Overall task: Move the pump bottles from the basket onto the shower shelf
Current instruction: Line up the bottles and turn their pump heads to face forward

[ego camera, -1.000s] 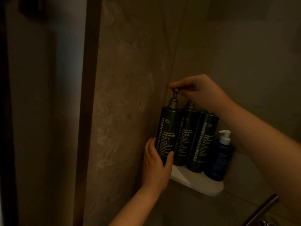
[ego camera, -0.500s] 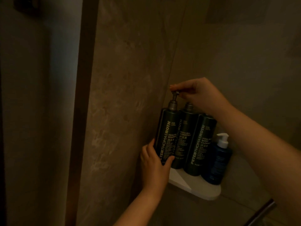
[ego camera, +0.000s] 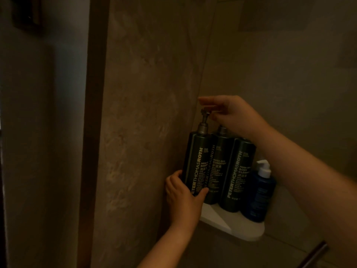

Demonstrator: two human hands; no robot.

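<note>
Head cam, pretty dim shot. Left hand (ego camera: 183, 192) sits lower centre, fingers (ego camera: 173, 182) curled round the bottom of the shampoo bottle (ego camera: 195, 161), thumb across its front. Right hand (ego camera: 231, 115) reaches in from the right, pinching that bottle's pump head (ego camera: 204, 113) at mid-frame. It's leftmost in the row on the white corner shelf (ego camera: 241, 229), base hidden behind the hand, touching the conditioner bottle (ego camera: 218, 167). Next right is the body cleanser bottle (ego camera: 237, 175), then a smaller blue bottle (ego camera: 258, 194) with a white pump. Labels read PETERTHOMASROTH down the side, plus "SHAM…", "CONDITION…", "BODY CLEAN…". The small print's too blurry.
</note>
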